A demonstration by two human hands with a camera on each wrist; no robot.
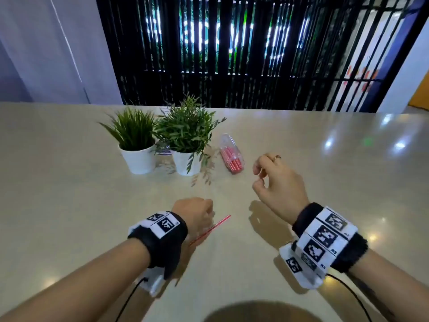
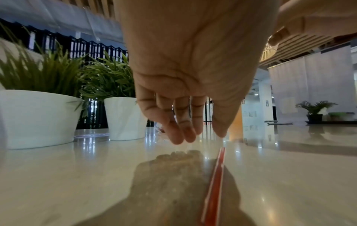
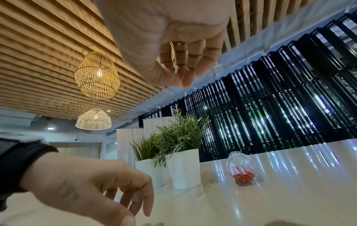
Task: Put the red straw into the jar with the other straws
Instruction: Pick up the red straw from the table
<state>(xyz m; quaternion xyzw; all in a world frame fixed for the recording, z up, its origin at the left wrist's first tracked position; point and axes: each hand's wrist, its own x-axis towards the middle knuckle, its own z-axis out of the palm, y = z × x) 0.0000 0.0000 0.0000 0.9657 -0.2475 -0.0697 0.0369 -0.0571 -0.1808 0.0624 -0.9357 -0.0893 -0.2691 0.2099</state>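
A single red straw (image 1: 210, 230) lies flat on the beige table (image 1: 69, 182), slanting from near left to far right. My left hand (image 1: 204, 212) hovers just over its middle, fingers hanging down and relaxed. In the left wrist view those fingertips (image 2: 180, 137) hang slightly above the tabletop beside the straw (image 2: 215, 183), touching nothing. A clear jar (image 1: 232, 156) lies on its side further back, holding several red straws. My right hand (image 1: 258, 175) is raised to the right of the jar (image 3: 241, 166), loosely curled and holding nothing.
Two green plants in white pots (image 1: 139, 156) (image 1: 186, 162) stand close together left of the jar. A black slatted screen (image 1: 255, 54) rises behind the table's far edge. Glossy tabletop stretches to the right and toward me.
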